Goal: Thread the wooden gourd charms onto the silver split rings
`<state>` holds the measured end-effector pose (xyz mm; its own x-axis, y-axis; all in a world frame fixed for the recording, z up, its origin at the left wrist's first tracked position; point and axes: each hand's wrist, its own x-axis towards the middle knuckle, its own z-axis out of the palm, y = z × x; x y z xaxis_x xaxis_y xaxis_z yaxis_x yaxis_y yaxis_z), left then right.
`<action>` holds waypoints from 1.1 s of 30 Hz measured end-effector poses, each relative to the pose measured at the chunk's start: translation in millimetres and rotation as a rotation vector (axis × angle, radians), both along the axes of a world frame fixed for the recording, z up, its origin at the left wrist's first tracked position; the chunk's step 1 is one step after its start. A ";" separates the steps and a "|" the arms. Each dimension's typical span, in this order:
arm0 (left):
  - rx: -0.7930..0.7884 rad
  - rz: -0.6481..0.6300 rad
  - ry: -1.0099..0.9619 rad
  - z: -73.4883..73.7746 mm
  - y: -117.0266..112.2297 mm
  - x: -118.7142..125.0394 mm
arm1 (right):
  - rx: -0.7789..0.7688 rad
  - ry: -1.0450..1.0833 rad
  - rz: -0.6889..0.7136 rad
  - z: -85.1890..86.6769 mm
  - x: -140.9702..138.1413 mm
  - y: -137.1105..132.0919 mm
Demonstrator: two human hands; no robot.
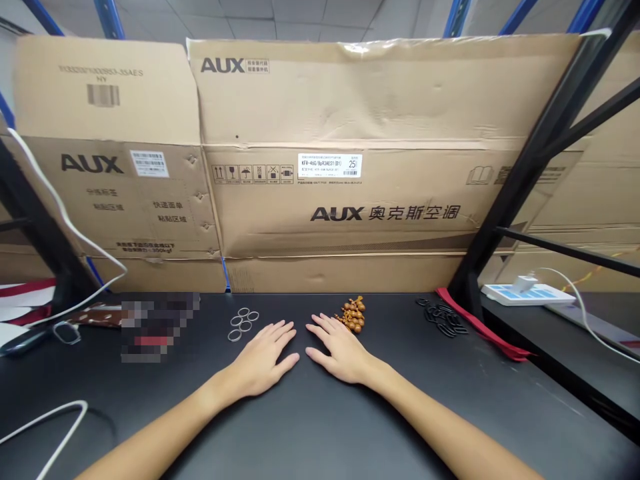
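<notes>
- Two bare forearms (pixel 145 443) of mine reach out from the bottom of my view, one each side, over a black tabletop (pixel 320 427).
- Two hands, both empty. My left hand (pixel 260 353) lies flat and palm down, fingers released and spread, touching only the tabletop as far as I can see.
- My right hand (pixel 340 347) lies the same way, open and gripping nothing. Its outer fingers come just beside the beads, but I cannot tell if they touch.
- Five metal rings (pixel 243 323) lie in a loose group near my left fingertips, well ahead of the gap between my hands on the left side.
- One heap of round wooden beads (pixel 353 315) sits just past my right hand. They are strung or clustered too tightly for me to count.
- One loose pile of small black clips (pixel 443 320) lies further right, too tangled to count.
- One red strap (pixel 483 327) runs along the table's right side, beyond the clips.
- One white cable (pixel 45 427) curves at the near left corner, and a blurred patch (pixel 160 327) hides whatever lies left of the rings.
- Two flattened AUX cardboard panels (pixel 360 153) stand behind the table.
- One white power strip (pixel 525 293) sits off to the right.
</notes>
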<state>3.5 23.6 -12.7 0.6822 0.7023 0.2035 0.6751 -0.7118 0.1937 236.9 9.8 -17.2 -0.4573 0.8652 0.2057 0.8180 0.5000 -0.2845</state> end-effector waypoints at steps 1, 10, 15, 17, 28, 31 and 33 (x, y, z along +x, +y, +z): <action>0.001 -0.002 -0.006 0.2 -0.2 0.1 | -0.002 -0.001 0.000 0.4 -0.1 -0.2; 0.014 0.000 0.005 2.8 -2.1 0.4 | 0.010 -0.004 0.000 -1.0 -0.2 0.3; 0.117 0.146 0.112 0.8 -10.1 6.7 | 0.018 -0.002 0.004 -2.5 0.3 1.1; 0.155 0.289 0.159 -0.8 -14.8 10.0 | 0.020 -0.001 0.004 -3.0 0.5 1.3; 0.076 0.412 0.196 4.8 -19.7 9.3 | 0.014 0.000 0.002 -1.8 -0.1 0.6; 0.149 0.373 0.150 0.6 -19.0 9.1 | 0.018 -0.001 0.002 -2.3 -0.1 0.8; 0.190 0.361 0.114 -3.4 -18.8 9.7 | 0.016 0.000 0.001 -2.9 0.1 1.0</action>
